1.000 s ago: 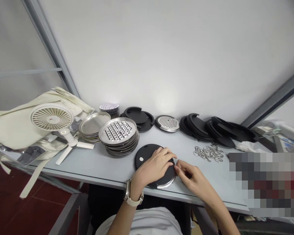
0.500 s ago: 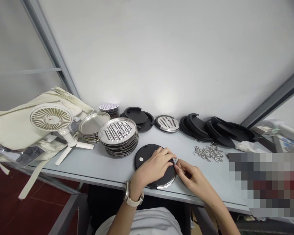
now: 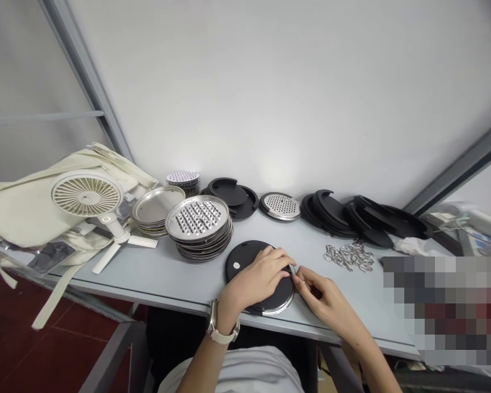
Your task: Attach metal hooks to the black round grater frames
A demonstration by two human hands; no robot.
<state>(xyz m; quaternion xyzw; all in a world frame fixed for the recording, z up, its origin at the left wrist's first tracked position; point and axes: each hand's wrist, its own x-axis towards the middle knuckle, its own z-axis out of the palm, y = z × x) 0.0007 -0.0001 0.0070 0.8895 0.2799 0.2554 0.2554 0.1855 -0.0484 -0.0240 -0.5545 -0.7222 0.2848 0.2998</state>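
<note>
A round black plastic holder (image 3: 245,256) with a silver metal rim lies flat near the table's front edge. A white oval spot shows on its left side. My left hand (image 3: 264,275), with a watch on the wrist, is laid over the holder, its fingers curled and gripping toward the right edge. At that edge my right hand (image 3: 317,289) is closed in a pinch on a small shiny metal piece (image 3: 293,269), mostly covered by the fingertips. Several wire metal rings (image 3: 349,256) lie in a loose pile beyond my right hand.
Stacked round metal graters (image 3: 197,219) and plain metal discs (image 3: 157,206) stand on the left, beside a white fan (image 3: 87,195) and a cream bag (image 3: 20,213). Black holders (image 3: 331,210) line the wall, with one grater fitted in a holder (image 3: 281,207). The right corner is pixelated.
The view has shifted very slightly. Both hands stay at the holder's right edge, with no clear change in their grip.
</note>
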